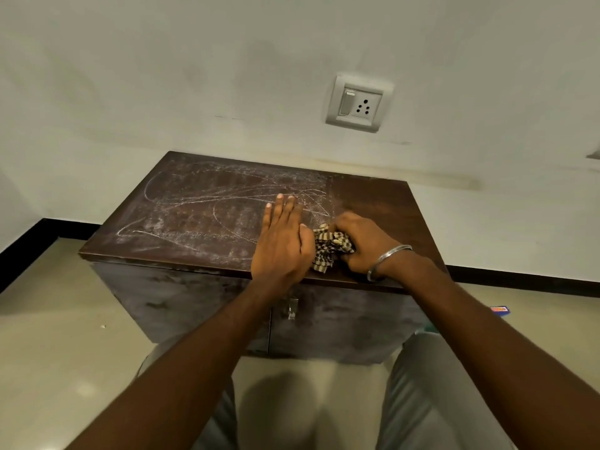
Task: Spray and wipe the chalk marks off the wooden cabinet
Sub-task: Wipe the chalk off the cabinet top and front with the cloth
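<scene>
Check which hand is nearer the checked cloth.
Right. The right hand grips the cloth; the left hand lies flat on the cabinet just left of it.

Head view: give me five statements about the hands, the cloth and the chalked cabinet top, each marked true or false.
1. The right hand grips the crumpled checked brown-and-cream cloth. True.
2. The left hand holds a spray bottle. False: it lies flat, fingers straight, on the dark wooden cabinet top; no bottle shows.
3. White chalk marks cover the top's left part. True.
4. The top's right end is the most scribbled. False: it shows bare dark wood.
5. A silver metal bangle sits on the left wrist. False: it is on the right wrist.
</scene>
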